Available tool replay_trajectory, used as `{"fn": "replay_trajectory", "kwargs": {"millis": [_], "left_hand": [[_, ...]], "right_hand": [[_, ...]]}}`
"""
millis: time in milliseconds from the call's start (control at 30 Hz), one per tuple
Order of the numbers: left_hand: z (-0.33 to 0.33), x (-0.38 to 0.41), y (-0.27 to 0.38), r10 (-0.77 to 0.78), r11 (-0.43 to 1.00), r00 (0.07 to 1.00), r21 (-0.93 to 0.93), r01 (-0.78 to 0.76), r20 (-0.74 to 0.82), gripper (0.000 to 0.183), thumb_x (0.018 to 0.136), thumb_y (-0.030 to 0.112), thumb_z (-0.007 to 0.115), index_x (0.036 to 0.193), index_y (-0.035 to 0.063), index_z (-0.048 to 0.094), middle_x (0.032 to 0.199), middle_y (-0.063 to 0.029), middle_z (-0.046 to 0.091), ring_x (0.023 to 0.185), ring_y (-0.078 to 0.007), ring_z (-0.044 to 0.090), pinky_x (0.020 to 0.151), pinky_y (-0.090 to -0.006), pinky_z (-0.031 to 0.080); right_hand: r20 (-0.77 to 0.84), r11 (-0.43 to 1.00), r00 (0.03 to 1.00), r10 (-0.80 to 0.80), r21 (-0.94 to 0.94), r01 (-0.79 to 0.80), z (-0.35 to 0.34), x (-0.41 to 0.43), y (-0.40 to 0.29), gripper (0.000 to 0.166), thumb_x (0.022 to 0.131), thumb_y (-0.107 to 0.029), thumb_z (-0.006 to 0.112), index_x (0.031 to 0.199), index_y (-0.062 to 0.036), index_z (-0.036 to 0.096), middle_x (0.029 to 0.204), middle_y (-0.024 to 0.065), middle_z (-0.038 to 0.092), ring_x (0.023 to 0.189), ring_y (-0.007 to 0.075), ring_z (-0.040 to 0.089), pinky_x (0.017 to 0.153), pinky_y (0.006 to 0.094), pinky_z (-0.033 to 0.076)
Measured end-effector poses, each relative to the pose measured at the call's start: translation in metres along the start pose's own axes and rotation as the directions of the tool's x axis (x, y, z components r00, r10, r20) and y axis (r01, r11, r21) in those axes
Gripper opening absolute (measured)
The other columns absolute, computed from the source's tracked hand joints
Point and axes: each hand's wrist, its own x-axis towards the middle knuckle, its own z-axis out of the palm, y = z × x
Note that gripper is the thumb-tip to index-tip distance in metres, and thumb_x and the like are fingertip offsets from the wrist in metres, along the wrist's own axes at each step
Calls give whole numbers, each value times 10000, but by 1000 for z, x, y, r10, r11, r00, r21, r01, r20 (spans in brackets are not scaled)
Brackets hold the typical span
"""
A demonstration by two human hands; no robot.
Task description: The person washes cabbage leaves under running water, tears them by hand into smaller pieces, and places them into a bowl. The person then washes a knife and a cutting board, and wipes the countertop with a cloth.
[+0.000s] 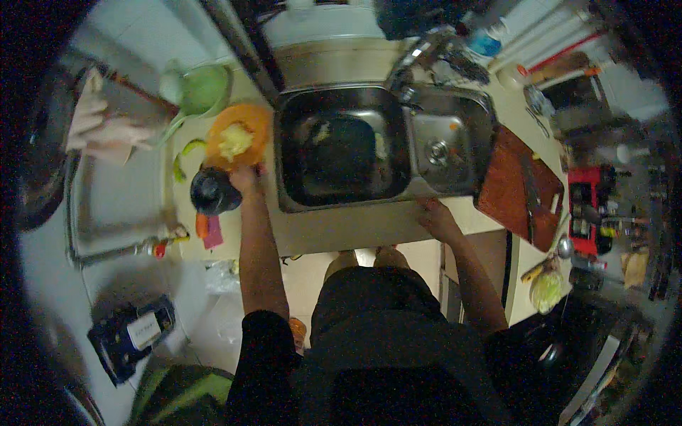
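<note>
My left hand point(245, 180) is at the near edge of an orange plate point(216, 120) that bears a heap of pale yellow food point(235, 141). Blur hides whether its fingers grip the rim. A dark, rounded object point(213, 190) lies just left of that hand. My right hand point(436, 218) hangs over the counter's front edge, below the two-bowl steel sink point(346, 204), and nothing shows in it. Dark water or a dark vessel seems to fill the large bowl. Orange bits lie in the small bowl point(445, 178).
Right of the sink, a knife point(529, 199) lies on a reddish-brown cutting board point(506, 175). A green colander or basket point(205, 90) stands at the back left, near green peel pieces point(181, 165). A faucet point(407, 93) rises behind the sink. Cut cabbage point(546, 290) sits at the right.
</note>
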Motion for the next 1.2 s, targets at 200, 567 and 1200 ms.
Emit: {"fn": "replay_trajectory", "kwargs": {"millis": [200,567,1200], "left_hand": [[34,-31,67,-105,980,976,-184,69,-193,568,896,405,552,1181,-82,483,1085,-227,575,922,-323,578,829,-420,474],[153,-130,49,193,749,695,353,-561,693,825,812,566,578,1347,-22,356,1347,-246,382,1139,-414,478,975,-485,387],[165,-140,48,18,653,651,484,-583,759,645,784,478,631,1248,64,460,1171,-215,511,1012,-394,538,858,-490,447]], "right_hand": [[-164,924,961,223,349,-155,-4,-4,27,358,803,-74,655,1151,-29,581,1114,167,583,991,277,584,805,359,507],[-801,893,420,427,301,-335,-161,-131,180,162,865,-94,606,951,44,610,813,82,620,738,145,572,618,288,468],[-715,850,643,275,-131,-510,-181,-137,251,336,766,-284,710,955,-14,643,890,199,653,879,370,610,792,429,473]]}}
